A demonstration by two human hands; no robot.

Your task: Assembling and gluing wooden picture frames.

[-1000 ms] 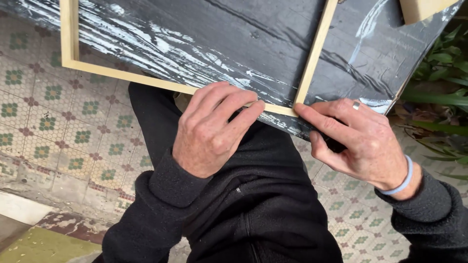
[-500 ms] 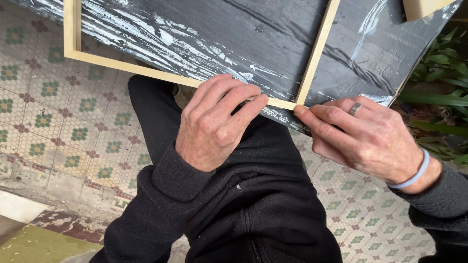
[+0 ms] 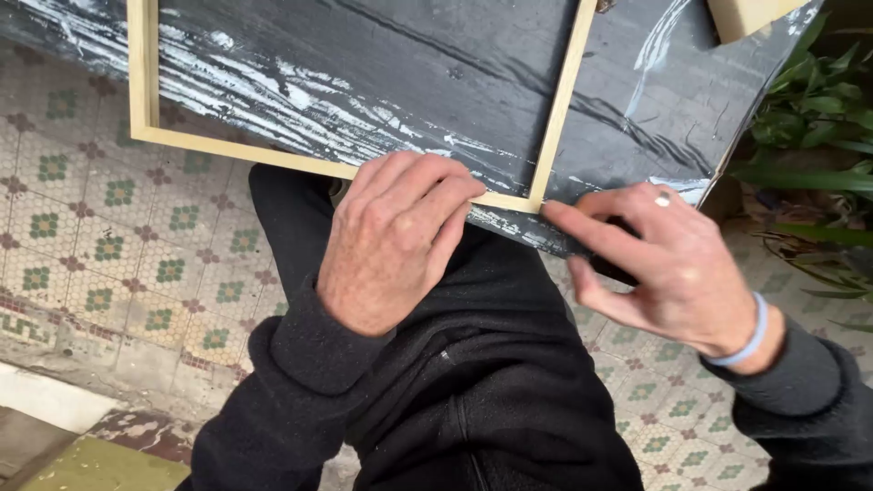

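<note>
A pale wooden frame (image 3: pixel 144 86) lies on a dark table top (image 3: pixel 382 55) streaked with white. My left hand (image 3: pixel 391 241) rests with curled fingers on the frame's near rail, close to its near right corner (image 3: pixel 536 202). My right hand (image 3: pixel 668 259) is just right of that corner, its forefinger tip touching the corner. Something dark sits in the right palm; I cannot tell what it is. A ring is on a right finger and a light blue band on the right wrist.
Patterned floor tiles (image 3: pixel 109 245) spread below and left of the table. A green leafy plant (image 3: pixel 814 127) stands at the right. A pale wooden block (image 3: pixel 755 14) sits at the table's far right corner. My dark-clothed legs are under the table edge.
My right hand has slid a little lower and to the right, with the forefinger stretched out to the frame corner. The left hand has stayed on the rail.
</note>
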